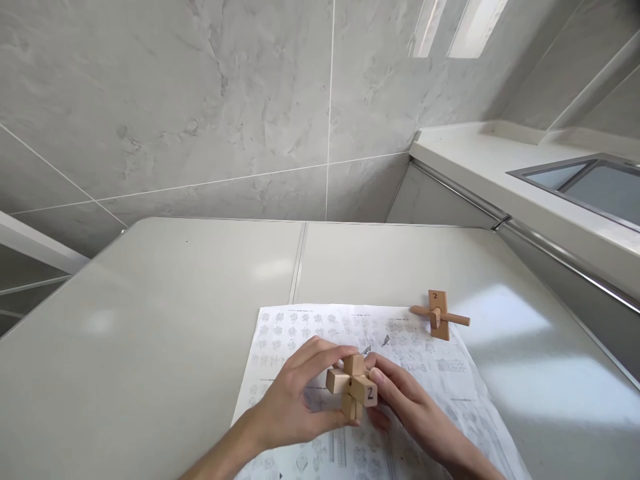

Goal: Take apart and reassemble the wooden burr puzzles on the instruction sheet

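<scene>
Between my two hands is a wooden burr puzzle [352,385] of interlocking blocks, with a "2" written on one block end. My left hand [300,393] grips it from the left, fingers on the top block and thumb under the bottom one. On the right side, my right hand [400,393] holds it with the thumb near the numbered block; some of its fingers are hidden behind the wood. The puzzle is held above a printed paper sheet [275,365] covered with small diagrams.
A second wooden puzzle [440,315], a flat piece marked "2" crossed by a rod, lies at the sheet's upper right edge. The white table [165,333] has a seam across it. Behind stands a grey tiled wall [225,100]; a counter with a sink [590,180] is at right.
</scene>
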Tool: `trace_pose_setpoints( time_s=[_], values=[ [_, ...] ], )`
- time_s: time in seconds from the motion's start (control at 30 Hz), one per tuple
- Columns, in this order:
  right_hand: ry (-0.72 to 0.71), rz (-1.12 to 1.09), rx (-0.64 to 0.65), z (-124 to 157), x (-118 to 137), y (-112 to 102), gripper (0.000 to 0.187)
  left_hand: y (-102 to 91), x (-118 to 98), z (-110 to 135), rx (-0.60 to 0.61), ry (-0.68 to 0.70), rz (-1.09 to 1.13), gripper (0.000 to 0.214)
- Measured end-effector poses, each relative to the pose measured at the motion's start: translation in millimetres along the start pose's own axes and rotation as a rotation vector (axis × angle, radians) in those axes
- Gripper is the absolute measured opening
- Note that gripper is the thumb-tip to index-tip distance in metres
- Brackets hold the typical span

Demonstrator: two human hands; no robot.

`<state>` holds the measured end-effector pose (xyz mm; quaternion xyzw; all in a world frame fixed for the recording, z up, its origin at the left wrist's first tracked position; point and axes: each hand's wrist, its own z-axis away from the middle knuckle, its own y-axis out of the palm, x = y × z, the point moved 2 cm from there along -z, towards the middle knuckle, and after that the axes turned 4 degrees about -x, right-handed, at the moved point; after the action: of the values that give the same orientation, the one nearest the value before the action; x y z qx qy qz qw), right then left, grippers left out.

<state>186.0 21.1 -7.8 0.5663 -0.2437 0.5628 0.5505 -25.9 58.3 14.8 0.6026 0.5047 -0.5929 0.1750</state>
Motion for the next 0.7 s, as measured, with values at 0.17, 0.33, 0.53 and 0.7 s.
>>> trace_pose_setpoints(
  time_s=[0.17, 0.33, 0.53, 0.7],
  values=[
    [0.046, -0.121, 0.081, 1, -2, 0, 0.043, -3.6, -1, -3, -0.034, -0.102, 0.127, 0.078],
    [0.089, -0.272, -0.077, -3, -6, -4, 0.044, -7.1, -1, -5, -0.236, -0.264, 0.08, 0.05],
    [0.111, -0.465, -0.326, -12, -4, -18, 0.041, -4.3, 4, -9, -0.276, -0.334, 0.029, 0.023],
    [0.09, -0.556, -0.44, -15, -4, -36, 0.039, 2.8, 8, -6, -0.176, -0.322, -0.019, 0.02]
  ],
)
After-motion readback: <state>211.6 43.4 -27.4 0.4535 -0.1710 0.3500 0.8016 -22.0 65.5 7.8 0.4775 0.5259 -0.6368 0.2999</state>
